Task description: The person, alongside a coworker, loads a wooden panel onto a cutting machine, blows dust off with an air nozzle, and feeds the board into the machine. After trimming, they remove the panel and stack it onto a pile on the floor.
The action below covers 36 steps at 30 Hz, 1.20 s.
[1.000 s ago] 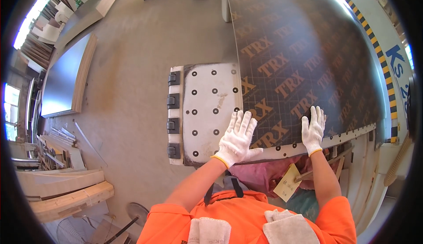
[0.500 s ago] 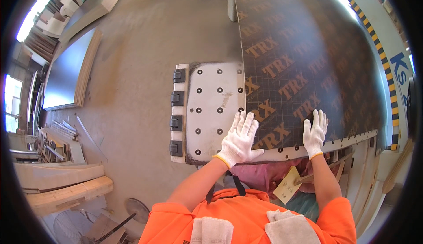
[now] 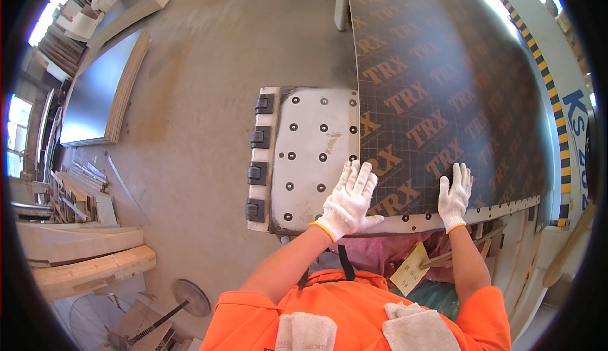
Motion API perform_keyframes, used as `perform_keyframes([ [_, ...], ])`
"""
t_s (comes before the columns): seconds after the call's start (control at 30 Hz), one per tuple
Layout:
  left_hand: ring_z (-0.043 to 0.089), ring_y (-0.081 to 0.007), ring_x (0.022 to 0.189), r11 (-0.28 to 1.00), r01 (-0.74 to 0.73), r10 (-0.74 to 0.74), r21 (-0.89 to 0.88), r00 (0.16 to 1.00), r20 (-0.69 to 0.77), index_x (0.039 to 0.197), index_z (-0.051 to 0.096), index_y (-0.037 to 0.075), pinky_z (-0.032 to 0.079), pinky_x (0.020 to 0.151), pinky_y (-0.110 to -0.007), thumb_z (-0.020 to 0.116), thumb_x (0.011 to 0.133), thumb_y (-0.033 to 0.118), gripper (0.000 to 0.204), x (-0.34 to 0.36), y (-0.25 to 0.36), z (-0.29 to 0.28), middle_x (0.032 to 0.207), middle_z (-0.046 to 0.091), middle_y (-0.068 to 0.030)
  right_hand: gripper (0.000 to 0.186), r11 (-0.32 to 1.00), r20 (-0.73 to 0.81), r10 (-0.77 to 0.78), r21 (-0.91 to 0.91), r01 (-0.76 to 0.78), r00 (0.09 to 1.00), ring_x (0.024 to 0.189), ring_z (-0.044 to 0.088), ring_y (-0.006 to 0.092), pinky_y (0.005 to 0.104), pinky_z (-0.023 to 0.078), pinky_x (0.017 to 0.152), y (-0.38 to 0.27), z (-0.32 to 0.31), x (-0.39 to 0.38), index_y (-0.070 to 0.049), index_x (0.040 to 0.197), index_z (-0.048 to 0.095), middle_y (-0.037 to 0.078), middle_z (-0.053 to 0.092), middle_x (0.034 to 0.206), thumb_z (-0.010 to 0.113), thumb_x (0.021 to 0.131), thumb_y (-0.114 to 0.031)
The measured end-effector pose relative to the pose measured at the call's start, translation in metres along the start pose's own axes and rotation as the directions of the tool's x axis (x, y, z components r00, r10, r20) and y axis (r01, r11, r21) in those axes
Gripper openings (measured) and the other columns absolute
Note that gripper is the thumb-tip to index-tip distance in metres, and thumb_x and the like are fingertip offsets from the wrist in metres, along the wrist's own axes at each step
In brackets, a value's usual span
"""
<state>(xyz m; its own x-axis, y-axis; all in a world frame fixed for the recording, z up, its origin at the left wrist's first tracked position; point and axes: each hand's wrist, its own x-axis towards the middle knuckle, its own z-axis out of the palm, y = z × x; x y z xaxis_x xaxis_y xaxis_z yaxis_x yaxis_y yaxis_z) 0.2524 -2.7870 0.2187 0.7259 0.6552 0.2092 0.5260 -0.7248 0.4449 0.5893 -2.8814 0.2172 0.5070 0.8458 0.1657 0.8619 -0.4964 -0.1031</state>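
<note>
A large dark brown sheet (image 3: 437,116), printed with orange lettering, lies on a white worktable (image 3: 307,172) dotted with round black studs. My left hand (image 3: 348,205), in a white knit glove, rests flat at the sheet's near left corner, its fingers spread and its thumb pointing right along the near edge. Farther right, my gloved right hand (image 3: 453,199) lies palm down over the near edge with its fingers extended on the sheet. Both hands are open and hold nothing. The sheet's left edge runs away from me, leaving the table's left part bare.
Black roller-like blocks (image 3: 258,138) line the table's left side. A yellow-black striped machine beam (image 3: 546,75) borders the right. Stacked boards (image 3: 104,91), timber (image 3: 95,274) and a standing fan (image 3: 114,338) are at left. A handwritten yellow tag (image 3: 410,268) hangs below the table edge.
The view has turned slightly, so the table and sheet appear a little farther right. Both hands stay flat in the same places on the sheet; nothing was picked up.
</note>
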Motion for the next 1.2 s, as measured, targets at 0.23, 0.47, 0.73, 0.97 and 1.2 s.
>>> perform_keyframes([
  [0.23,0.030,-0.0529,0.158,1.000,0.005,-0.005,0.005,1.000,0.004,0.152,0.051,-0.008,0.019,0.135,-0.058,0.085,0.076,0.063,0.109,-0.002,0.002,0.003,0.168,0.036,-0.0322,0.062,1.000,0.005,0.018,0.004,-0.018,1.000,0.162,0.030,0.0362,0.0467,0.015,0.136,-0.001,-0.005,-0.001,-0.002,0.160,0.048,0.021,0.040,0.170,0.053,0.108,-0.035],
  [0.47,0.034,-0.0537,0.155,0.999,-0.029,0.029,0.022,0.999,-0.015,0.151,0.052,-0.006,0.022,0.133,-0.060,0.085,0.076,0.062,0.107,0.001,0.004,-0.004,0.164,0.040,-0.0319,0.057,0.996,-0.099,-0.012,0.091,0.021,0.995,0.159,0.036,0.0383,0.0489,0.019,0.135,-0.001,-0.006,-0.003,0.000,0.152,0.057,0.022,0.045,0.167,0.060,0.105,-0.031],
  [0.73,0.034,-0.0576,0.153,0.995,0.041,-0.036,0.089,0.998,-0.050,0.149,0.052,-0.004,0.023,0.131,-0.064,0.088,0.068,0.065,0.113,0.002,0.022,-0.016,0.159,0.039,-0.0385,0.053,0.980,-0.198,0.021,0.197,0.019,0.980,0.153,0.043,0.0403,0.0511,0.025,0.133,-0.002,-0.020,-0.010,0.001,0.141,0.065,0.022,0.055,0.157,0.070,0.097,-0.027],
  [0.97,0.025,-0.0603,0.156,0.983,0.066,-0.068,0.169,0.998,0.006,0.154,0.046,-0.006,0.015,0.132,-0.065,0.084,0.071,0.071,0.120,0.000,0.029,-0.011,0.162,0.033,-0.0441,0.054,0.971,-0.209,0.035,0.238,0.016,0.977,0.151,0.044,0.0423,0.0525,0.025,0.132,0.001,-0.028,-0.013,0.002,0.139,0.066,0.024,0.057,0.155,0.069,0.096,-0.031],
  [1.2,0.023,-0.0611,0.157,0.983,0.067,-0.073,0.170,0.997,0.027,0.156,0.044,-0.007,0.013,0.132,-0.065,0.084,0.073,0.071,0.120,0.000,0.034,-0.014,0.162,0.031,-0.0457,0.053,0.971,-0.237,0.027,0.237,0.030,0.971,0.149,0.045,0.0435,0.0541,0.026,0.132,0.004,-0.031,-0.015,0.002,0.137,0.066,0.024,0.057,0.152,0.070,0.095,-0.031],
])
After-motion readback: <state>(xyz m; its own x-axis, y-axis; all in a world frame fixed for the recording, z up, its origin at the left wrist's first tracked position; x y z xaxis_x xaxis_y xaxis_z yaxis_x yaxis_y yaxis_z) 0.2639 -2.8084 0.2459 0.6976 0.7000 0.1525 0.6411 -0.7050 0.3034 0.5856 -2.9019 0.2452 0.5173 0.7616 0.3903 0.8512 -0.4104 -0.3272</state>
